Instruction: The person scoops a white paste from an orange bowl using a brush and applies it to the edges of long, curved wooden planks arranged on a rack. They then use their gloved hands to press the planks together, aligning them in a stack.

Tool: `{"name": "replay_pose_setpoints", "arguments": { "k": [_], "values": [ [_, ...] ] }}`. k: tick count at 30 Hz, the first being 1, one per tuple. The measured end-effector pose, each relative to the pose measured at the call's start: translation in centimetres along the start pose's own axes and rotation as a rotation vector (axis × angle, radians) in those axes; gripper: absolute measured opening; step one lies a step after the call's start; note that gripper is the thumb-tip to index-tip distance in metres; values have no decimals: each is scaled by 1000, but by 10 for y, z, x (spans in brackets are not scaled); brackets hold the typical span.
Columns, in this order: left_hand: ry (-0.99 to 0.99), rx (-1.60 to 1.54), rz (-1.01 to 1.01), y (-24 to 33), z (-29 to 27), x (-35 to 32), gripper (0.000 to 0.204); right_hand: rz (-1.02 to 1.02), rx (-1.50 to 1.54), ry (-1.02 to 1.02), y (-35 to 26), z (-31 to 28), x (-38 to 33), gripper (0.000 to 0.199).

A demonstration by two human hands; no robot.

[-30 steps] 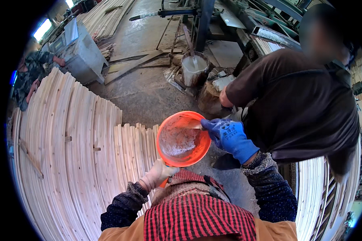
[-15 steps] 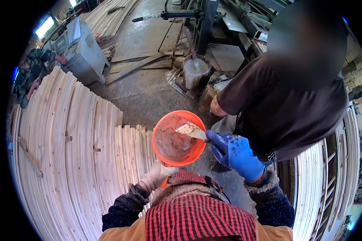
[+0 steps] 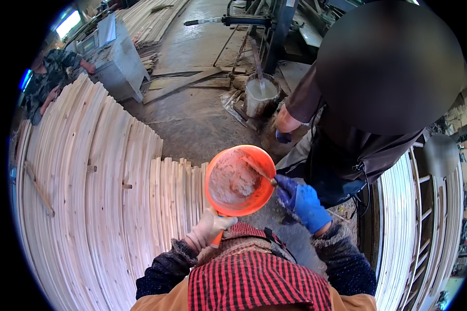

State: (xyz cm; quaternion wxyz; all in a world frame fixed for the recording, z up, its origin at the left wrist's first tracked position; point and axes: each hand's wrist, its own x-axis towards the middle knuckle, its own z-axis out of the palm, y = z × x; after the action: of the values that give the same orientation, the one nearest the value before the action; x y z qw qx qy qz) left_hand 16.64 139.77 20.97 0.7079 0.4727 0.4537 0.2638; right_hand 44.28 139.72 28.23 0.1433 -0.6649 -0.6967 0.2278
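My left hand (image 3: 210, 227), in a pale glove, is closed round the handle of an orange dipper (image 3: 270, 160) held in front of me. Pinkish-grey paste (image 3: 232, 181) coats the inside of its bowl, with a thicker lump to the right of the middle. My right hand (image 3: 302, 203), in a blue rubber-coated glove, grips a putty knife (image 3: 260, 170). The knife's blade reaches over the right rim into the bowl, slanting toward the paste; it is seen nearly edge-on. Whether its tip touches the paste I cannot tell.
Stacked wooden strips (image 3: 104, 181) fill the left side. Close on the right stands a co-worker in a dark shirt (image 3: 373, 147); another person in camouflage (image 3: 49, 78) is at far left. Ahead are a bucket of whitish liquid (image 3: 262, 93) with a stick, loose boards (image 3: 187, 83) and a machine frame (image 3: 277, 36).
The putty knife has turned from flat to nearly edge-on and dipped into the bowl. The dipper has shifted slightly right in view. The co-worker on the right has leaned lower and changed position.
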Motion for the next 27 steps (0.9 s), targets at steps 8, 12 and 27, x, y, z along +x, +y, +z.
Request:
{"name": "replay_pose_setpoints", "arguments": {
  "k": [8,12,27],
  "values": [
    [26,-119,-106,-20,-9,-3,19,-7,161,-2,-41,35,-20,39],
    [-38,-82,-206,-11,-17,-13,16,-91,86,51,-61,-1,-11,38],
    [114,-201,-82,-68,-23,-5,32,-290,85,45,-62,29,-1,36]
  ]
}}
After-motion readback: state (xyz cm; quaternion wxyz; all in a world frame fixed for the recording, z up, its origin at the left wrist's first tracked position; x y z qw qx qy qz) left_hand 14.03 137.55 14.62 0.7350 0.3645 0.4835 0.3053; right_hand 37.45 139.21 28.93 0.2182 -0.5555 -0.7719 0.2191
